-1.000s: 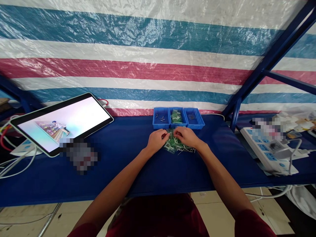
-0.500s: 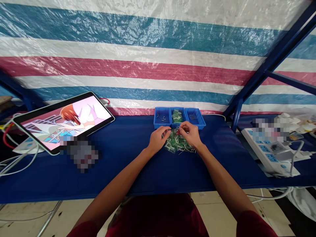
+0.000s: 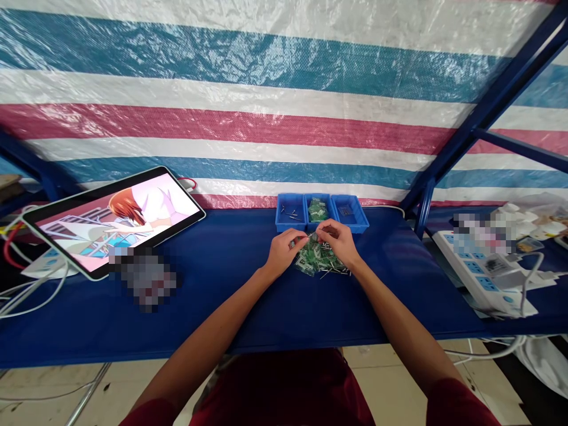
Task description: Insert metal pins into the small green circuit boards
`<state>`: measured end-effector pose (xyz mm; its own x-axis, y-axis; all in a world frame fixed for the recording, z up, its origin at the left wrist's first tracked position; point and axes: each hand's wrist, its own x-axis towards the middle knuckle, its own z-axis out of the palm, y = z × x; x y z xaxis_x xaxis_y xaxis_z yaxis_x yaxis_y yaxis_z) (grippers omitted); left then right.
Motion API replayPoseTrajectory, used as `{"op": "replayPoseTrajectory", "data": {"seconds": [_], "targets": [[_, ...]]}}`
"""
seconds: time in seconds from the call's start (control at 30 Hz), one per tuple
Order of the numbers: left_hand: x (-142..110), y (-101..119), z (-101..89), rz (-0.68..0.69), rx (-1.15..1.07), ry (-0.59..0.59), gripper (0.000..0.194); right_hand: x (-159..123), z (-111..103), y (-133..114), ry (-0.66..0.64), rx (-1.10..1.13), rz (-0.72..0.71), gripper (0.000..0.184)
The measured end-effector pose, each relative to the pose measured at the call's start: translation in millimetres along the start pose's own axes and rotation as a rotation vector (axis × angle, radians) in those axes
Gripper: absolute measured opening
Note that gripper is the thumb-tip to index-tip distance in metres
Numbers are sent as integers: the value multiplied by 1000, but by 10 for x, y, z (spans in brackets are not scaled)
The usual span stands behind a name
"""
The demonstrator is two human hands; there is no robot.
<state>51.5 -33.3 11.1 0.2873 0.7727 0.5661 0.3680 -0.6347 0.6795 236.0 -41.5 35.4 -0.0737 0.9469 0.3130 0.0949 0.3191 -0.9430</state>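
Observation:
A pile of small green-and-clear plastic packets (image 3: 317, 260) lies on the blue table, with thin metal rods or screws (image 3: 336, 272) poking out along its front. Over the pile's left back edge, my left hand (image 3: 284, 248) is closed in a pinch; what lies between its fingertips is too small to make out. Facing it, my right hand (image 3: 339, 241) pinches a small clear plastic packet (image 3: 313, 236). The fingertips of both hands nearly meet. Just behind them stand three joined blue bins: the left bin (image 3: 284, 226) holds a few screws, the middle bin (image 3: 317, 226) green packets, the right bin (image 3: 355, 227) small greyish pieces.
A tablet (image 3: 119, 222) playing a cartoon leans at the left, with white cables around it and a blurred-out item (image 3: 148, 281) in front. At the right lies a white power strip (image 3: 477, 266) with plugs. Striped plastic sheeting (image 3: 248, 130) hangs behind the table.
My right hand has lifted slightly and drawn back from the pile, and a clear packet now shows at its fingertips. My left hand stays nearly in place, its fingertips now closer to the right hand's.

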Motion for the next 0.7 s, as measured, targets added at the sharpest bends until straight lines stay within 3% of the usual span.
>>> {"op": "replayPoseTrajectory", "data": {"seconds": [0.37,0.7], "targets": [[12,-3,-5,7,2,37,22,-2,14,-1,9,13,-6,25],[8,-12,-6,22,30,58,22,-8,-2,-5,18,-193,-102,23]]}}
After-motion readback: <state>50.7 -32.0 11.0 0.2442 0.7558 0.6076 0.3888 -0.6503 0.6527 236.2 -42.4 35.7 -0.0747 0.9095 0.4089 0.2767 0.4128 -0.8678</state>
